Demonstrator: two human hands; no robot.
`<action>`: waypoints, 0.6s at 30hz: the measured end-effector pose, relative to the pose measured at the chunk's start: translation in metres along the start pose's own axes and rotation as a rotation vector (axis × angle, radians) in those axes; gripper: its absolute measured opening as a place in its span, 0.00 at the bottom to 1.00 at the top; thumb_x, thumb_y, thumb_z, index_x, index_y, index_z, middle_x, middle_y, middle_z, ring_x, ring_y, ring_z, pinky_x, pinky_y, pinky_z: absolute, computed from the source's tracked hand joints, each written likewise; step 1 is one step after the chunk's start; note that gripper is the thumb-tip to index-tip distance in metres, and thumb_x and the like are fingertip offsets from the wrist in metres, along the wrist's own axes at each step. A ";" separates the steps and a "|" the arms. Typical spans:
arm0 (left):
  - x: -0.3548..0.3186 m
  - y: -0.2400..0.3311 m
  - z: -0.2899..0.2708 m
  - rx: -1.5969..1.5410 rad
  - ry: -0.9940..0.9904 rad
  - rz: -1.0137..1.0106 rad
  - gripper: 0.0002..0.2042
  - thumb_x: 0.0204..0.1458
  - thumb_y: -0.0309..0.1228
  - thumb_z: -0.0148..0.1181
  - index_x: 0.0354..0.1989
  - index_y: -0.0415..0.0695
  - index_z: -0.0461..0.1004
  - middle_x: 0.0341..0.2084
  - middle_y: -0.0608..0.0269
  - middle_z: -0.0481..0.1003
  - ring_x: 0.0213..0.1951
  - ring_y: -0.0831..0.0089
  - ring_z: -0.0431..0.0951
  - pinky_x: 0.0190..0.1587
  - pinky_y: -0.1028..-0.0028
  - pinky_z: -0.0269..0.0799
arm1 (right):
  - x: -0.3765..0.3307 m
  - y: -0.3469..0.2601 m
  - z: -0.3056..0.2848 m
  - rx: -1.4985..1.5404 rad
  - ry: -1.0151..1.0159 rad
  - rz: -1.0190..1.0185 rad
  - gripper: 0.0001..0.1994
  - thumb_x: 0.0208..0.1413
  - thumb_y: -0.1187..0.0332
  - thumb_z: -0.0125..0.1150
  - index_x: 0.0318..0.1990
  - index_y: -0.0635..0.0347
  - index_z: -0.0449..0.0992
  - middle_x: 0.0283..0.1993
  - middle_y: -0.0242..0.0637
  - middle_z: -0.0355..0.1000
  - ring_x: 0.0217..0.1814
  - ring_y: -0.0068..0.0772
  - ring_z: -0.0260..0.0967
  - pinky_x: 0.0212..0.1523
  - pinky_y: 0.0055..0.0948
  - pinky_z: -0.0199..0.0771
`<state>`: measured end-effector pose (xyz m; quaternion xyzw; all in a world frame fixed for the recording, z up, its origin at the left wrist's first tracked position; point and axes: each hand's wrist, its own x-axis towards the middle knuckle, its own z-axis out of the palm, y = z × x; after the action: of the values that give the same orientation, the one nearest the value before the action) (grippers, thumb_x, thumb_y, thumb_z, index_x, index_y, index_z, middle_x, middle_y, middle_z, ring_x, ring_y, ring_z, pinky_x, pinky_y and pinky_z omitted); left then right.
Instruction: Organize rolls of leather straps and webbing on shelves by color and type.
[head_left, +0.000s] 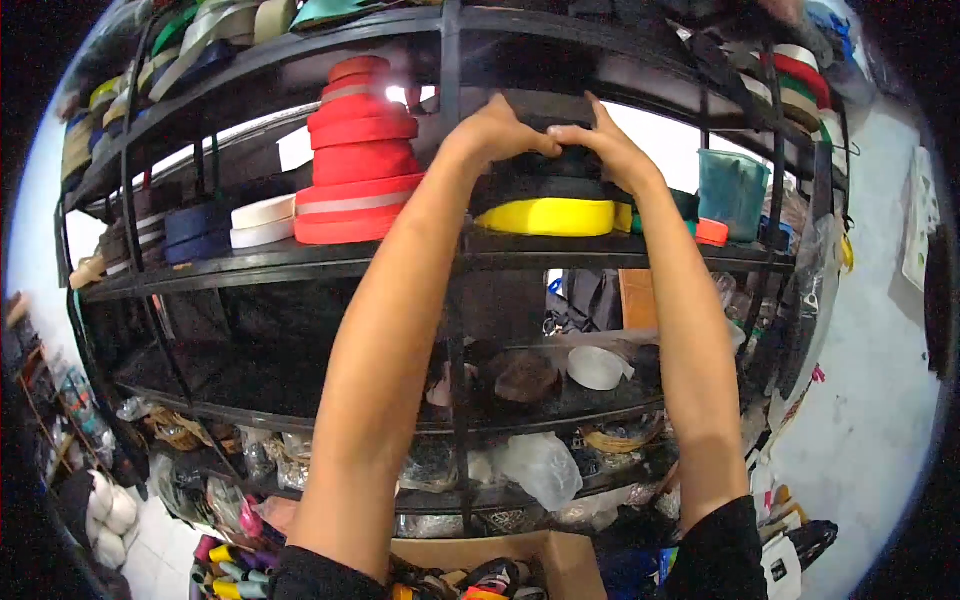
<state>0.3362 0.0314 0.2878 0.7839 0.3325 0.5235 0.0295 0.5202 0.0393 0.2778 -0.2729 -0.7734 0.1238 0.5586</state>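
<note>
Black shelving (560, 260) carries red rolls (360, 158) left and a teal bin (733, 195) right. Left hand (500, 134) and right hand (614, 152) curve half-open around black rolls (560, 187) above a yellow roll (553, 217); whether they grip, I cannot tell.

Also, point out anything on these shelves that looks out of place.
The crumpled translucent plastic bag looks untidy, apparently drooping over the front edge of the low black shelf.
</note>
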 end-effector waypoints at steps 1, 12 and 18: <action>0.001 -0.004 -0.004 -0.037 -0.076 -0.051 0.39 0.29 0.38 0.71 0.50 0.30 0.61 0.40 0.47 0.72 0.42 0.61 0.73 0.47 0.69 0.66 | 0.000 0.000 0.006 0.006 -0.068 0.012 0.52 0.34 0.53 0.68 0.64 0.66 0.42 0.57 0.53 0.56 0.58 0.42 0.58 0.57 0.30 0.57; 0.019 -0.006 0.016 0.019 -0.087 -0.211 0.24 0.31 0.37 0.68 0.40 0.38 0.74 0.36 0.54 0.75 0.36 0.65 0.75 0.42 0.68 0.69 | 0.003 0.019 -0.006 0.060 -0.007 0.155 0.56 0.33 0.44 0.64 0.64 0.68 0.39 0.60 0.54 0.53 0.61 0.41 0.54 0.58 0.31 0.55; 0.028 -0.034 0.017 -0.099 -0.052 -0.203 0.25 0.32 0.34 0.68 0.42 0.37 0.72 0.35 0.53 0.75 0.35 0.65 0.76 0.40 0.69 0.71 | 0.003 0.011 0.008 -0.041 -0.026 0.148 0.55 0.34 0.42 0.64 0.64 0.68 0.43 0.58 0.54 0.56 0.59 0.41 0.56 0.58 0.31 0.55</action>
<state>0.3402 0.0782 0.2896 0.7571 0.3830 0.5131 0.1296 0.5150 0.0513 0.2716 -0.3391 -0.7605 0.1524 0.5323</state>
